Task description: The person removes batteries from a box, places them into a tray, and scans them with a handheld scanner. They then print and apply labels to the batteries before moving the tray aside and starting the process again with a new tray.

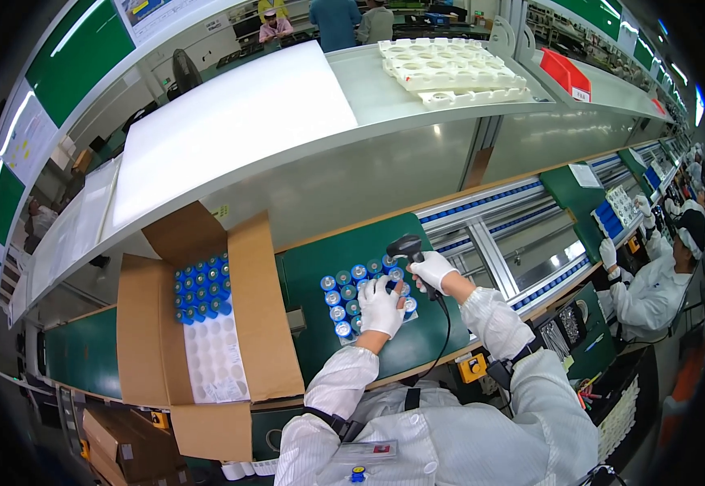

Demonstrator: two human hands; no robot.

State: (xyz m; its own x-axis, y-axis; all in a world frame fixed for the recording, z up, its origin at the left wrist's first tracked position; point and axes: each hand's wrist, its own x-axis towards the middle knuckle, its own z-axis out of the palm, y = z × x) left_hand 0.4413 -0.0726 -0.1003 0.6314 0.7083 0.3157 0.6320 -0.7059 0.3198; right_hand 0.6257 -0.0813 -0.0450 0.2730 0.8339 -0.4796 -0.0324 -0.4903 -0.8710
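Observation:
Several blue cylindrical battery cells (335, 298) stand upright in rows in a white holder on the green worktop. My white-gloved left hand (381, 309) is over the middle of this group, its thumb and fingers curled round a blue cell (399, 287) partly hidden by them. In my gloved right hand (433, 271) is a black handheld scanner (404, 246), gripped by its handle. Its head hangs over the far right edge of the cells, and its cable (448, 324) runs down toward me.
An open cardboard box (278, 324) at left holds more blue cells (202, 285) in a white tray (213, 356). A roller conveyor (482, 215) runs right of the green worktop (308, 271). White plastic trays (454, 69) and a red bin (565, 74) sit on the overhead shelf. A co-worker (652, 275) sits at right.

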